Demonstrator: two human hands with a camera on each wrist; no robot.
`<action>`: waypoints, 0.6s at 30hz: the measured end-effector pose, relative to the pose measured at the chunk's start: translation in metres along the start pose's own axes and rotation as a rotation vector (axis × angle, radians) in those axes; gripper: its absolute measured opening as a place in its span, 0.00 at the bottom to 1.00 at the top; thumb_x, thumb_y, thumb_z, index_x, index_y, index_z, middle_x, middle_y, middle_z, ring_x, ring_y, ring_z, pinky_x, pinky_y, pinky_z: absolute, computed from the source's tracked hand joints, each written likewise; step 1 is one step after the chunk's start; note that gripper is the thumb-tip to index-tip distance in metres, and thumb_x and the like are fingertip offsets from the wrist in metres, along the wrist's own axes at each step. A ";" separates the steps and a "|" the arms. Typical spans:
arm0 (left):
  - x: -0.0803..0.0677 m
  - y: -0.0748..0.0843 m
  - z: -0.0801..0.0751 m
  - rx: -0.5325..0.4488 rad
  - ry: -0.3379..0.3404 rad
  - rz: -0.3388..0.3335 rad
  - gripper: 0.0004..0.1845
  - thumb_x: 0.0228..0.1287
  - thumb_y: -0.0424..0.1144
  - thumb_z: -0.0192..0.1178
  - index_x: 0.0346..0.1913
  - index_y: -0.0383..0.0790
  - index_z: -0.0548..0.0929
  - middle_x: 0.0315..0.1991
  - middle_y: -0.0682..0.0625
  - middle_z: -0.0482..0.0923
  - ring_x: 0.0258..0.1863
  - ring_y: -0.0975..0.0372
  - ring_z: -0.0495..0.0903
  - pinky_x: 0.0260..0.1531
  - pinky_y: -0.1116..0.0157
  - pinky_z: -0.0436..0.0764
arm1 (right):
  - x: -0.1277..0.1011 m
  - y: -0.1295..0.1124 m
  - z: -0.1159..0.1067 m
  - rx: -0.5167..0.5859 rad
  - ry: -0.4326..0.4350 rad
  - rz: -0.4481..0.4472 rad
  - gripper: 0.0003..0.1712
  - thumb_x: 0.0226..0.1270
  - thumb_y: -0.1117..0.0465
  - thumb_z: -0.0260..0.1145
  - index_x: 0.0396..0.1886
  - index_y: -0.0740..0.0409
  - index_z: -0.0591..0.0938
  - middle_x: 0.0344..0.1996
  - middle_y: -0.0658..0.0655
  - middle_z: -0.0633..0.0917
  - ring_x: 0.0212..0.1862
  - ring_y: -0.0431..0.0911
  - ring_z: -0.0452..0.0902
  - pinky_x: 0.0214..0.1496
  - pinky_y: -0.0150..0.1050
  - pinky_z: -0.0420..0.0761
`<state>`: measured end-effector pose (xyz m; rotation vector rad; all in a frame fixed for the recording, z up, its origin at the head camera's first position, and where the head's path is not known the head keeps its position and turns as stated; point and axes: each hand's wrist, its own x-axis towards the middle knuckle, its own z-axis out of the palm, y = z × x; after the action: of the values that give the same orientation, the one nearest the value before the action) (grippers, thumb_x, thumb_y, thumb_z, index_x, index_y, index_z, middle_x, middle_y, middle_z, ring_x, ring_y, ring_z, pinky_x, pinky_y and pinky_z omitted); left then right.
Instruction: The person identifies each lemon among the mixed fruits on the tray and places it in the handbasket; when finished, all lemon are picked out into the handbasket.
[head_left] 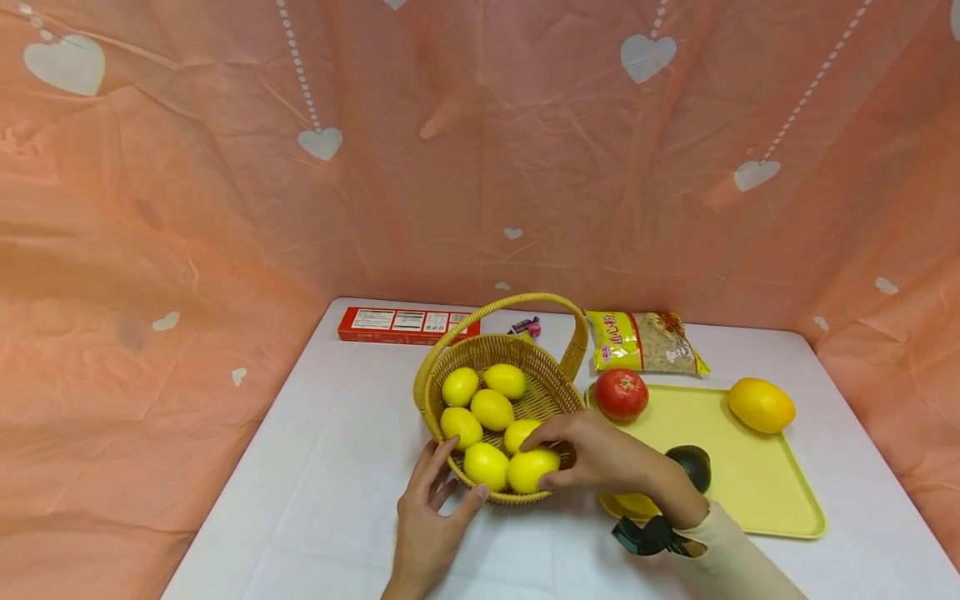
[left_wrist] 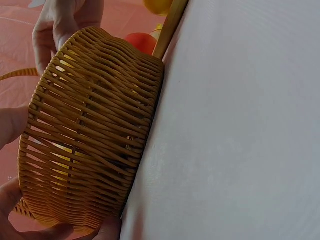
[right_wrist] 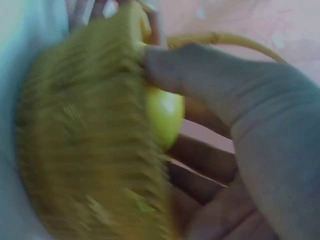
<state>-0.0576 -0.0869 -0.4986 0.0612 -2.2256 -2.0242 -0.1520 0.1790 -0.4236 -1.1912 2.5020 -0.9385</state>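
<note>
A woven wicker basket with a tall arched handle stands on the white table in the head view, holding several yellow lemons. At its front left, my left hand grips the rim, thumb in front and fingers along the side. My right hand reaches over the right rim, with thumb and fingers around the front-right lemon, which sits inside the basket. In the right wrist view that lemon shows between the thumb and the fingers, just past the blurred basket wall.
Right of the basket lies a yellow tray with a pomegranate, a larger yellow fruit and a dark avocado. Behind are a red box, a purple-wrapped candy and a yellow food packet.
</note>
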 end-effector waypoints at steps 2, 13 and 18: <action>0.000 0.000 0.000 0.003 0.002 -0.001 0.38 0.65 0.38 0.81 0.78 0.50 0.79 0.86 0.34 0.57 0.80 0.40 0.70 0.70 0.54 0.85 | 0.004 -0.001 0.008 0.007 0.009 -0.010 0.21 0.67 0.55 0.83 0.58 0.47 0.91 0.53 0.44 0.92 0.53 0.35 0.84 0.61 0.38 0.90; 0.000 0.002 0.000 0.015 -0.002 0.039 0.38 0.68 0.37 0.79 0.79 0.49 0.78 0.85 0.30 0.56 0.78 0.37 0.71 0.68 0.54 0.85 | -0.017 -0.006 0.011 0.144 0.207 -0.006 0.25 0.67 0.58 0.83 0.63 0.52 0.90 0.59 0.50 0.92 0.60 0.45 0.89 0.63 0.43 0.91; -0.001 0.003 -0.001 0.012 -0.003 0.027 0.37 0.68 0.38 0.79 0.79 0.49 0.78 0.86 0.29 0.55 0.79 0.36 0.70 0.69 0.53 0.85 | -0.056 0.005 0.003 0.342 0.295 0.042 0.25 0.71 0.69 0.78 0.66 0.56 0.88 0.61 0.58 0.91 0.59 0.47 0.90 0.65 0.40 0.90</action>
<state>-0.0562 -0.0871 -0.4957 0.0292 -2.2279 -1.9986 -0.1171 0.2224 -0.4334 -0.9461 2.4235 -1.5533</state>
